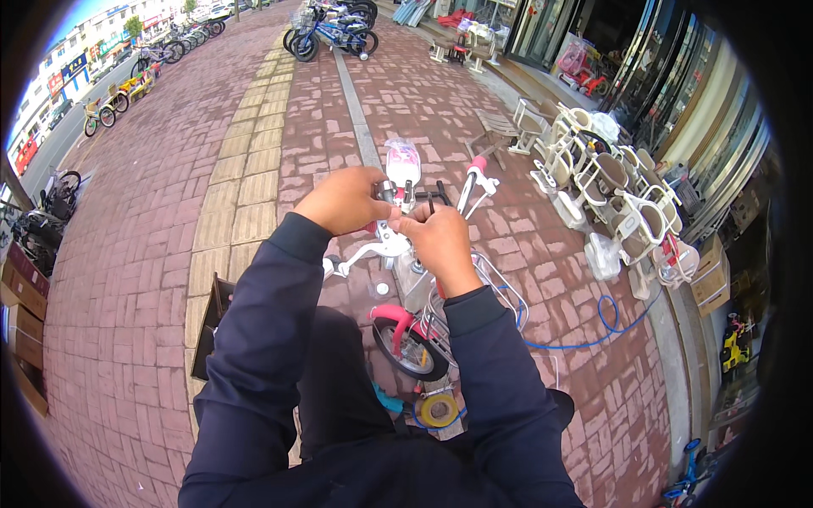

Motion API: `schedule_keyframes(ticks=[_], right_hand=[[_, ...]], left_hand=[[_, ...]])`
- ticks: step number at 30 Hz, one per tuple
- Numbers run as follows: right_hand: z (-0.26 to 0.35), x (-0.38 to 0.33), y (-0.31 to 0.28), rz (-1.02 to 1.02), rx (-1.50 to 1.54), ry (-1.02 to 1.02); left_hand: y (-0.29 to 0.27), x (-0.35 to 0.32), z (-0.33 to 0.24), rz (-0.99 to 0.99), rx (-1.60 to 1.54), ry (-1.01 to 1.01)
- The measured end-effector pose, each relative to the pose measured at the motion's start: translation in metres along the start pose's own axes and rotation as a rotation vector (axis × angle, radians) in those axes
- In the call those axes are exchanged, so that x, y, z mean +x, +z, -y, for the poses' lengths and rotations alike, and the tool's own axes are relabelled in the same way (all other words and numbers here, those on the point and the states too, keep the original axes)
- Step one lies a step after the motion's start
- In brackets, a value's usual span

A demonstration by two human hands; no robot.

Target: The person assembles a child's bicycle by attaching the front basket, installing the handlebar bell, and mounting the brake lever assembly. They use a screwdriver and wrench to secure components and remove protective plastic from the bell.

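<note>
The person wears a dark navy long-sleeved top, its sleeves ending in snug ribbed cuffs at the wrists, the fabric creased along both forearms; the left hand (345, 200) and right hand (440, 241) are bare, and the trousers below look black

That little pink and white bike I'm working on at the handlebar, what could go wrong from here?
The small bike seems steadied only by your left hand and right hand at the handlebar, so it might tip. The blue hose snaking across the brick pavement could catch a foot. The tape roll by the front wheel could get kicked away.
</note>
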State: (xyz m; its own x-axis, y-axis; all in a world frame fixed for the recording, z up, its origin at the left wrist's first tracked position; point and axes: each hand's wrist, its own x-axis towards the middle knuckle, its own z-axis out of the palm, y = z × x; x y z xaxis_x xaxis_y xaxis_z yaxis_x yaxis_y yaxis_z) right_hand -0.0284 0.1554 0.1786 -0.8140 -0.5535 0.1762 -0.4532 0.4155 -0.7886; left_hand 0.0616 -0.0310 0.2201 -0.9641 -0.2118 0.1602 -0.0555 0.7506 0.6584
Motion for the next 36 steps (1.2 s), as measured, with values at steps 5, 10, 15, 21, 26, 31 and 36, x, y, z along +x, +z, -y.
schedule_keyframes(ticks=[5, 10, 15, 21, 26, 31, 36], right_hand=[[0.0, 0.002, 0.0, 0.063, 0.052, -0.068], [-0.001, -0.024, -0.016, 0.045, 0.348, -0.05], [-0.028, -0.138, -0.001, 0.614, 1.126, 0.294], [-0.06, -0.251, 0.046, 1.027, 0.785, 0.411], [-0.054, -0.239, 0.001, 0.712, 0.323, -0.062], [-0.047, -0.179, -0.028, 0.046, 0.082, -0.258], [-0.048, -0.151, -0.019, -0.065, 0.015, -0.283]], left_hand=[[0.005, 0.001, 0.0, 0.032, -0.099, -0.02], [0.008, 0.001, 0.001, 0.0, 0.048, 0.052], [0.008, -0.002, -0.001, -0.009, 0.094, 0.082], [0.008, -0.001, -0.006, 0.046, 0.042, 0.032], [0.007, 0.005, -0.009, 0.115, -0.064, -0.167], [0.008, -0.002, -0.013, 0.068, -0.168, -0.068], [0.006, -0.001, -0.016, 0.125, -0.145, -0.111]])
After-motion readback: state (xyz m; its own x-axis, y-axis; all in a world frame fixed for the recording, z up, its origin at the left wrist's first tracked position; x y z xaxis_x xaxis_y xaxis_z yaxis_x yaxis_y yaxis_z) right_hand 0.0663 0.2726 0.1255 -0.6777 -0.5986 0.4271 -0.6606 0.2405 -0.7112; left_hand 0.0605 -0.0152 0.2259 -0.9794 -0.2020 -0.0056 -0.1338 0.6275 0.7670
